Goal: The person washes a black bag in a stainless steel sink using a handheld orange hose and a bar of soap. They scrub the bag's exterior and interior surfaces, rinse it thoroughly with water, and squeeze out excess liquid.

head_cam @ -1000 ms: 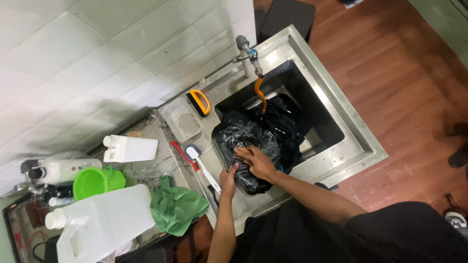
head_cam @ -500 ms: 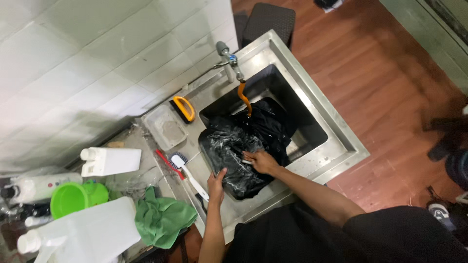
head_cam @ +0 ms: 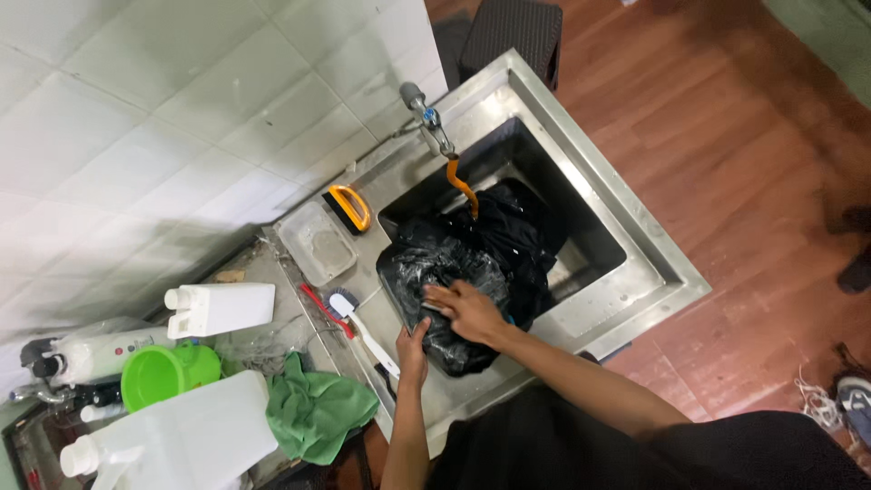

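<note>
A wet black garment (head_cam: 485, 263) lies heaped over the front left corner of a steel sink (head_cam: 599, 227), shiny with suds. My left hand (head_cam: 413, 347) grips the garment's near edge at the sink rim. My right hand (head_cam: 467, 310) presses flat on top of the cloth, fingers spread; whether it holds something small underneath I cannot tell. An orange hose (head_cam: 463, 186) hangs from the tap (head_cam: 422, 113) onto the garment.
On the counter left of the sink lie a white-handled brush (head_cam: 363, 328), a red toothbrush (head_cam: 325, 308), a clear tray (head_cam: 316, 243), an orange-handled brush (head_cam: 349, 207), a green cloth (head_cam: 318, 410), white jugs (head_cam: 222, 308) and a green bowl (head_cam: 163, 374). Wooden floor lies to the right.
My right hand has slid back and forth across the black garment, ending a little further left. My left hand has kept its grip on the near edge. The camera has shifted slightly.
</note>
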